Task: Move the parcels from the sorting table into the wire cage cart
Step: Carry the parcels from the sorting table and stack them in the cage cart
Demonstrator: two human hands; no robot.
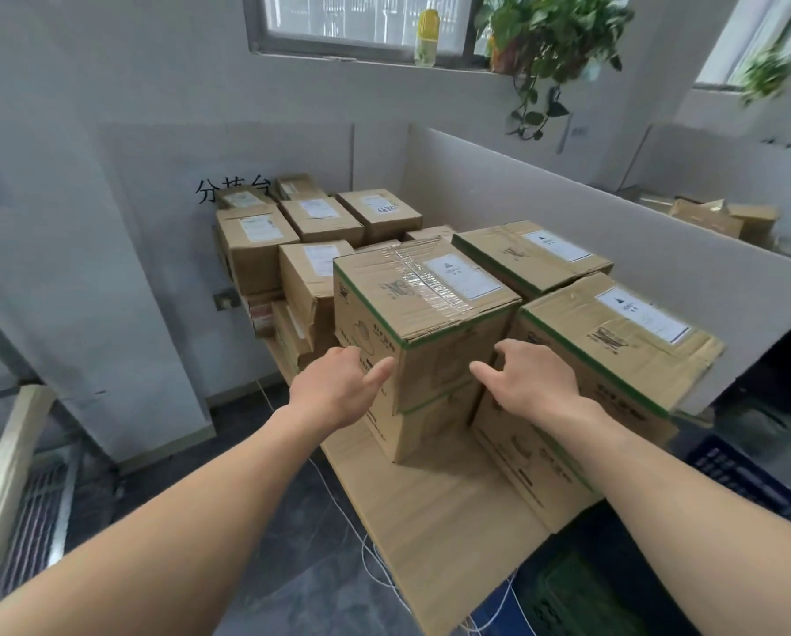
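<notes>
yellow bottle (428,36) on window sill (384,57) | trailing plant (549,43) beside it | blue crate (752,479) low right | white cord (334,498) over dark floor

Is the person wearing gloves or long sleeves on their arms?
No gloves: the left hand and the right hand are bare. No sleeves show anywhere along the arms, and no watch, ring or bracelet is to be seen.

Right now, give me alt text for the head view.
The left hand and right hand reach to either side of a taped parcel stacked on another parcel at the sorting table's near end. More labelled parcels crowd the table behind.
</notes>
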